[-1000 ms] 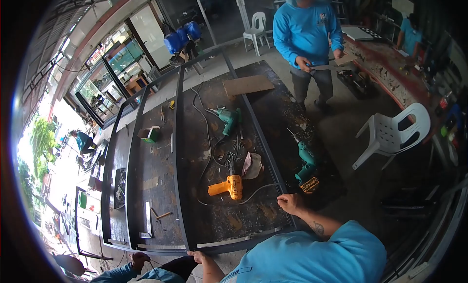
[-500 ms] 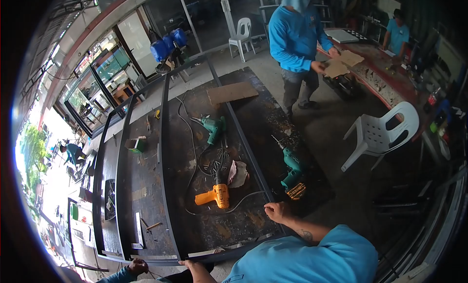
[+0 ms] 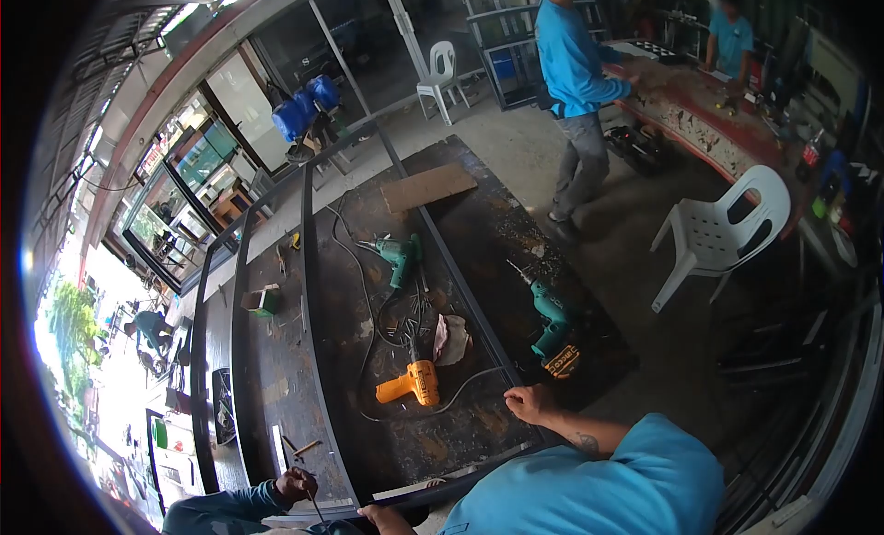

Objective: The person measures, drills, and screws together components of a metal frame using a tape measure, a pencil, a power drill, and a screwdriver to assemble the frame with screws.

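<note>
A dark metal frame (image 3: pixel 318 388) with several long bars lies across a worn dark work table (image 3: pixel 368 305). My right hand (image 3: pixel 529 404) has its fingers curled against the frame's near right bar. At the bottom edge my left hand (image 3: pixel 385 518) holds the near bar, thumb on top and the other fingers hidden. Beside it, a co-worker's hand (image 3: pixel 296 484) in a dark sleeve holds a thin dark rod. An orange power driver (image 3: pixel 414 383) lies within the frame, close to a green drill (image 3: pixel 396 259) and a pile of screws (image 3: pixel 414 316). Another green drill (image 3: pixel 551 323) rests outside the right bar.
A cardboard piece (image 3: pixel 428 187) lies over the frame's far end. A small green box (image 3: pixel 264 301) sits on the left. White plastic chairs (image 3: pixel 723 231) stand beyond the table. A person in blue (image 3: pixel 575 75) is at a red bench (image 3: pixel 686 102). A cable (image 3: pixel 364 388) loops across the table.
My view has shifted slightly. The co-worker's hand has risen over the near bar with the rod. The standing person has turned toward the bench, and the cardboard in their hands no longer shows.
</note>
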`<state>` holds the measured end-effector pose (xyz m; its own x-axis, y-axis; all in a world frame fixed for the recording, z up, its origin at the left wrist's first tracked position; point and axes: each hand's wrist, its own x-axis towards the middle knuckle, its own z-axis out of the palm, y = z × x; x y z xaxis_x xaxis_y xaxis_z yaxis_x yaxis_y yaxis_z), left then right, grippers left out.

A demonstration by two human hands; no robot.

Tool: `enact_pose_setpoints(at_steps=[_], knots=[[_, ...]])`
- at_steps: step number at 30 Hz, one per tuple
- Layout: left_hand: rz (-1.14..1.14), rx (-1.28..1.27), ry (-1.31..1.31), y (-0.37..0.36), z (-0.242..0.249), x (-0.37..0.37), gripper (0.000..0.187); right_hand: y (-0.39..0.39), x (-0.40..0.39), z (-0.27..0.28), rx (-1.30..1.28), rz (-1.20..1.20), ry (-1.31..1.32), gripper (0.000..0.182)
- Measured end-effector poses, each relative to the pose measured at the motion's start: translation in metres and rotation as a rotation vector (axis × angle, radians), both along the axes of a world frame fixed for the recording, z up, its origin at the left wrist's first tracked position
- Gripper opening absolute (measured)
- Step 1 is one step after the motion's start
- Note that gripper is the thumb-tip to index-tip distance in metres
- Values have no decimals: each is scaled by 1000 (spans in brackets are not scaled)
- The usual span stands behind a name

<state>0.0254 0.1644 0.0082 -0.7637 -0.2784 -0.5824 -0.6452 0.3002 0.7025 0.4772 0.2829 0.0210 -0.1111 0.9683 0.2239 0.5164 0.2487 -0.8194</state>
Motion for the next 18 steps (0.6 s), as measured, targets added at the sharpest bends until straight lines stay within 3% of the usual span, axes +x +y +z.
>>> enact_pose_setpoints(at_steps=[18], knots=[[-53,-214,-26,53,-35,9,84,-1,0,-6,-12,-9,-10,20]])
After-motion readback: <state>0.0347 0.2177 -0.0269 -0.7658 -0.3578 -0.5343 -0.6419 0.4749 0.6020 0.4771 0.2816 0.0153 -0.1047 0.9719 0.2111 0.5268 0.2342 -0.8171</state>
